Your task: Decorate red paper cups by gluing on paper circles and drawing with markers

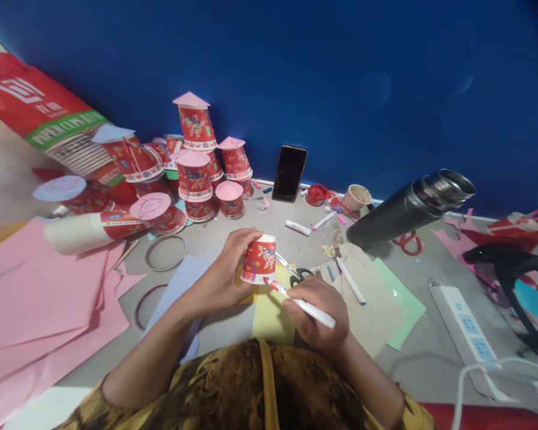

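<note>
My left hand (pixel 226 272) is closed around the side of a red printed paper cup (pixel 260 258), which is held upside down above the table. In my right hand (pixel 320 310) is a white marker (pixel 311 310) with a red tip end. That tip is at the cup's white rim, near its lower edge; whether it touches I cannot tell. Just behind my right hand lie black-handled scissors (pixel 296 272), partly hidden. Yellow paper (pixel 273 313) lies under the cup, and a pale blue sheet (pixel 174 298) is beneath my left forearm.
Stacked red cups with pink paper cones (pixel 192 128) stand at the back left. Pink sheets (pixel 40 280) cover the left side. A phone (pixel 289 173) leans on the blue partition. A dark flask (pixel 403 209), red-handled scissors (pixel 407 243) and a power strip (pixel 466 328) are on the right.
</note>
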Demonstrator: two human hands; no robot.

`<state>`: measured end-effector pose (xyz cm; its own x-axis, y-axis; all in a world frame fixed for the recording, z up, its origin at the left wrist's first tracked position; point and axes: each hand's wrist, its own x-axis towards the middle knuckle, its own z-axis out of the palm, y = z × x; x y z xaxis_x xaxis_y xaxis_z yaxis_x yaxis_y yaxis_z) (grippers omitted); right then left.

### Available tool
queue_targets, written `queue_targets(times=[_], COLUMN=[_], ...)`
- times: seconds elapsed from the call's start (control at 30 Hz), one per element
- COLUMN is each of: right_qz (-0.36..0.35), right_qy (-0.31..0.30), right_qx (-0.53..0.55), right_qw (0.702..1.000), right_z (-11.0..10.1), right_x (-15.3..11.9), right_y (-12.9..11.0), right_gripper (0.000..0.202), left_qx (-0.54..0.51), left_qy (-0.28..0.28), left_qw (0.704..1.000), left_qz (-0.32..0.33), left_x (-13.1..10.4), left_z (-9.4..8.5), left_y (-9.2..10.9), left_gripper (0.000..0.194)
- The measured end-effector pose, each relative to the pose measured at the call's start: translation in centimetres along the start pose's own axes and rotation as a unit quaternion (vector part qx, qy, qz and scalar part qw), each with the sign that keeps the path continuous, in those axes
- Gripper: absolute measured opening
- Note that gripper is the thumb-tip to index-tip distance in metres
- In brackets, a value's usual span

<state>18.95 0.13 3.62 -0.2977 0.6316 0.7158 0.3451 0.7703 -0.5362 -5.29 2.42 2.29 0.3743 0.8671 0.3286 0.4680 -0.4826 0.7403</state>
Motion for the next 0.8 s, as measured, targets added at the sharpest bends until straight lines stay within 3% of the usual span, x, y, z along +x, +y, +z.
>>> queue_targets(times=[0.8], right_qz=[0.011], right_qy=[0.006], right_qx=[0.0], right_qw=[1.0], right_z=[0.14], right_x=[-0.08], right_y=[-0.07], right_gripper=[0.01], left_qx=[0.01], left_qy=[0.005], left_qw=[1.0], left_qz=[0.007], left_x=[0.08], left_z=[-0.17], left_y=[0.31], left_gripper=[0.086])
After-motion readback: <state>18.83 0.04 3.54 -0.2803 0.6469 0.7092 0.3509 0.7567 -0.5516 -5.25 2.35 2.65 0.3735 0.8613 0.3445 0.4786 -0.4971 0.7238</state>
